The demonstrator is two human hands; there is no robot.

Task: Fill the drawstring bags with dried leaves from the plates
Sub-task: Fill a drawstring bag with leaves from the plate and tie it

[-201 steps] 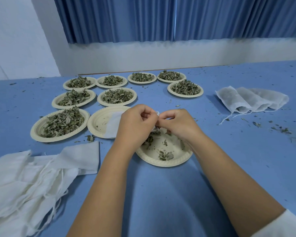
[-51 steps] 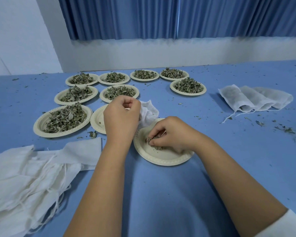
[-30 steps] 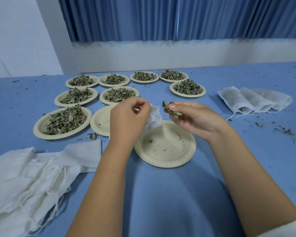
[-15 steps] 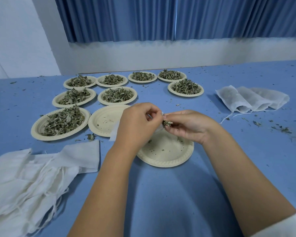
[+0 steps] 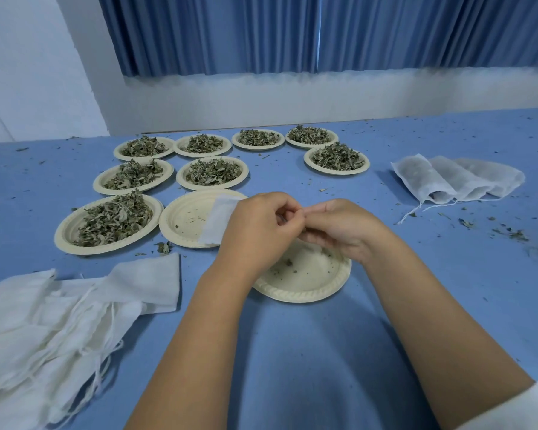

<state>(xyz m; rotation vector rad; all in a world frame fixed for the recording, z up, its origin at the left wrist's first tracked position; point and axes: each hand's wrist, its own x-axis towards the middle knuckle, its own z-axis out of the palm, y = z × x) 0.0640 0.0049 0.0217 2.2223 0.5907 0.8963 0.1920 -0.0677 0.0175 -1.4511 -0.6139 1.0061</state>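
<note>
1. Head view, hands. The left hand (image 5: 258, 231) is curled, its fingers closed on the mouth of a white drawstring bag (image 5: 218, 221). The body of the bag trails left and lies across an empty plate (image 5: 184, 218). The right hand (image 5: 339, 228) meets the left at the bag's mouth with its fingertips drawn together. Whether they pinch leaves or fabric cannot be told, as the left hand hides the opening.
2. Head view, source. Below the hands lies the near plate (image 5: 302, 290), which holds only crumbs. Eight plates heaped with dried leaves (image 5: 112, 221) stand behind and to the left, none of them touching the hands.
3. Head view, stock. A pile of flat bags (image 5: 59, 321) lies at the near left. Filled bags (image 5: 457, 181) lie in a row at the far right, well apart from the hands. Leaf fragments are scattered over the blue table (image 5: 292, 352).
4. Step in hand, as judged: the last of the near plate's leaves is being put into the held bag.
5. Next move, as judged: the bag's mouth must be kept upright while its string is drawn tight so that no leaves spill. The bag then goes with the filled ones, and a flat bag and a heaped plate are brought near.
</note>
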